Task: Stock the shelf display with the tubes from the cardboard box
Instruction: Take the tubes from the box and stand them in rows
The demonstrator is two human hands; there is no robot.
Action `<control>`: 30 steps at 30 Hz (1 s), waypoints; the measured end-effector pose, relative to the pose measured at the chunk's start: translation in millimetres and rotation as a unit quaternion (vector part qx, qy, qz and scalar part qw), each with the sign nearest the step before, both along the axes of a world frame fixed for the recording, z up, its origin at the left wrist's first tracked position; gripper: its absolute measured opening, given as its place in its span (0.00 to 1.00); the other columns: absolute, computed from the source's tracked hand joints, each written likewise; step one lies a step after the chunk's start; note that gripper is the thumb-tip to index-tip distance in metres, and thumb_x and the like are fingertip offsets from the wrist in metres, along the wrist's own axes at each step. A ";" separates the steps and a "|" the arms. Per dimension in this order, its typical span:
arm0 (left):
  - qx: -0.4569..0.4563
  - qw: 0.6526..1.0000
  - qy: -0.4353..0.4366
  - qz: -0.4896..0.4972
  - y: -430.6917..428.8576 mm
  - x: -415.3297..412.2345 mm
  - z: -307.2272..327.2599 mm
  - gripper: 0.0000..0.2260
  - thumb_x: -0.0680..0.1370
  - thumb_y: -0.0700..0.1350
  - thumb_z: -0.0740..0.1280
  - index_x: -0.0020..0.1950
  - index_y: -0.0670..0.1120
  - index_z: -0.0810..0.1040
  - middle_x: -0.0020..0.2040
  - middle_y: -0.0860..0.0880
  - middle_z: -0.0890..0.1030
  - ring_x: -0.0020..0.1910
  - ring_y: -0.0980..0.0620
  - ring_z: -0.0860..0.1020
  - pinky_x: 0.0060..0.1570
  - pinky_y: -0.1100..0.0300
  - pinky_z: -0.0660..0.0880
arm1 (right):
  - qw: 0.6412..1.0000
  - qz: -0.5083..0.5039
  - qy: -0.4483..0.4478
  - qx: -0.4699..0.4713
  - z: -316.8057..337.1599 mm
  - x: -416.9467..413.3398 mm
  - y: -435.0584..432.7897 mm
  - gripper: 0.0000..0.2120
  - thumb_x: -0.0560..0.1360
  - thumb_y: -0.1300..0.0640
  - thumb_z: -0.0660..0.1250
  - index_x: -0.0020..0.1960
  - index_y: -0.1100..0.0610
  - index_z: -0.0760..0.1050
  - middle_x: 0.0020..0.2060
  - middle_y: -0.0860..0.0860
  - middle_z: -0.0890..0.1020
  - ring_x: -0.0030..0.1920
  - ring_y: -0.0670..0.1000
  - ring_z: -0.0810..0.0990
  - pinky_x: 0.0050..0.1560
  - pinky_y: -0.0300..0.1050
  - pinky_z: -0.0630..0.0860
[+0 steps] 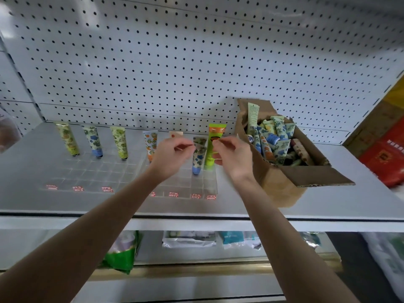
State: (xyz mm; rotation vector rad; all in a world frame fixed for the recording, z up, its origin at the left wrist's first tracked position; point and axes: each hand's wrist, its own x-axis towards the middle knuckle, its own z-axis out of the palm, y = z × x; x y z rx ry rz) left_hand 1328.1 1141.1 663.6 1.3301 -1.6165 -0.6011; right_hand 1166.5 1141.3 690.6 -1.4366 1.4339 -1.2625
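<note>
A clear acrylic display (113, 171) with grid slots sits on the grey shelf (349, 202). Several patterned tubes stand cap-down along its back row, among them a yellow-green tube (68, 138). My left hand (172, 155) pinches the upper left edge of a floral tube with a blue cap (199, 157) that stands in a slot. My right hand (232, 155) holds the right side of a bright green tube with an orange top (213, 147) beside it, fingers curled above, thumb lower down. The open cardboard box (306, 174) at the right holds several more tubes (277, 141).
A white pegboard wall (175, 62) backs the shelf. Red and brown packages (384, 154) stand at the far right. Red price tags (172, 194) line the display's front. The lower shelf holds a green bag (122, 254) and pale packets (190, 239).
</note>
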 end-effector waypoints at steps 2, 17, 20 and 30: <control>-0.005 0.999 0.032 -0.015 0.5 -8.9 16.4 0.05 0.76 0.38 0.67 0.50 0.41 0.80 0.39 0.50 0.80 0.38 0.53 0.80 0.40 0.69 0.74 | 1.000 -0.009 -0.015 -0.016 16.5 -4.0 4.1 0.03 0.75 0.58 0.67 0.44 0.52 0.77 0.38 0.52 0.82 0.37 0.51 0.82 0.40 0.46 0.81; -0.013 0.992 0.071 -0.108 -8.5 -95.2 57.6 0.05 0.76 0.39 0.67 0.48 0.46 0.80 0.41 0.54 0.80 0.43 0.55 0.78 0.40 0.68 0.72 | 0.996 -0.013 0.083 0.010 111.4 -117.6 -6.7 0.02 0.71 0.66 0.70 0.40 0.62 0.77 0.36 0.59 0.77 0.36 0.53 0.75 0.40 0.43 0.77; -0.012 0.994 0.047 -0.099 -16.6 -104.2 56.9 0.06 0.76 0.41 0.67 0.52 0.44 0.81 0.46 0.51 0.82 0.45 0.55 0.79 0.43 0.67 0.74 | 0.992 -0.012 0.119 0.036 103.9 -130.9 -23.7 0.04 0.72 0.65 0.70 0.46 0.64 0.78 0.37 0.59 0.78 0.37 0.51 0.76 0.36 0.36 0.78; -0.012 0.994 0.060 -0.089 -27.6 -109.1 56.2 0.08 0.77 0.40 0.65 0.54 0.42 0.80 0.43 0.53 0.79 0.42 0.61 0.76 0.44 0.67 0.73 | 0.931 0.038 0.345 0.110 84.9 -140.6 -85.8 0.11 0.70 0.61 0.73 0.51 0.63 0.79 0.42 0.55 0.79 0.41 0.53 0.79 0.48 0.46 0.79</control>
